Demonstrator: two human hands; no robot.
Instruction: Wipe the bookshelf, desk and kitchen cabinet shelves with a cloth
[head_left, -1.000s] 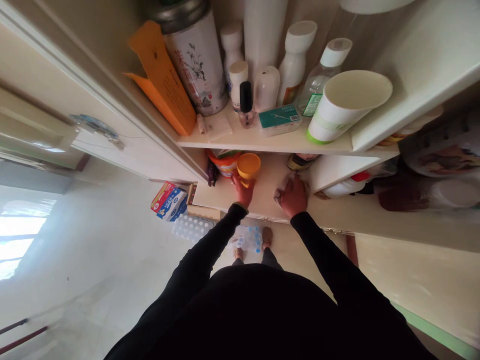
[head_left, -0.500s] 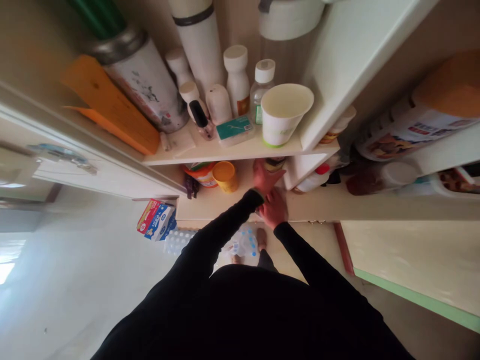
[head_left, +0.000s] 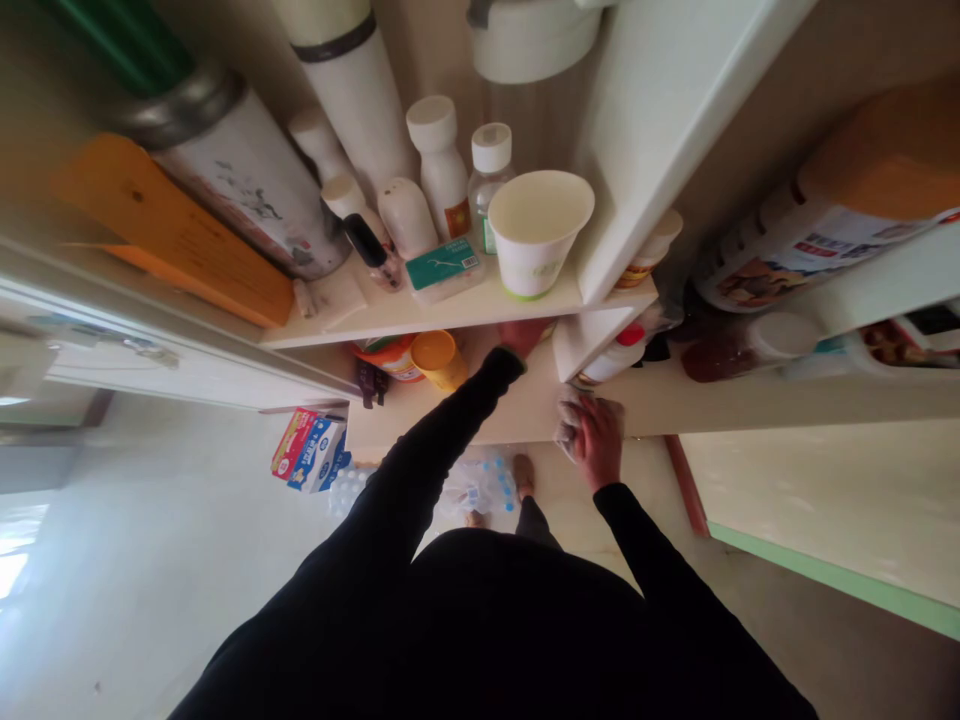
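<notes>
My left hand (head_left: 523, 337) reaches into the lower compartment, beneath the upper shelf board. Its fingers are mostly hidden by that board, so I cannot see what they touch. A yellow-orange tub (head_left: 439, 360) stands to its left, beside an orange-and-white packet (head_left: 397, 355). My right hand (head_left: 602, 440) is closed around a crumpled greyish cloth (head_left: 568, 428) at the front edge of the lower shelf (head_left: 480, 420). Just behind the cloth, a white bottle with a red cap (head_left: 616, 355) leans in the neighbouring compartment.
Above, the upper shelf carries a paper cup (head_left: 536, 240), a teal-labelled box (head_left: 444, 268), several white bottles and a patterned thermos (head_left: 255, 190). An upright divider (head_left: 652, 130) separates the right compartment. On the floor are a red-and-blue box (head_left: 309, 450) and plastic-wrapped bottles (head_left: 480, 487).
My right hand has moved right, away from my left hand, with the cloth now showing in it. My left hand has gone deeper under the upper shelf. The view has shifted slightly.
</notes>
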